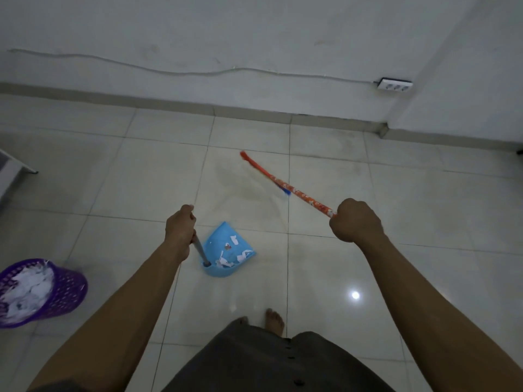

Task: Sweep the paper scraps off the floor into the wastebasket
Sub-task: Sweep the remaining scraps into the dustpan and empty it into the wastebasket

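Paper scraps [226,257] in dustpan [219,234], below left grip [181,224].

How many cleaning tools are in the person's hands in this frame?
2. A blue dustpan with paper scraps in it, resting on the floor, its grey handle gripped by the left hand. An orange broom, its stick gripped by the right hand.
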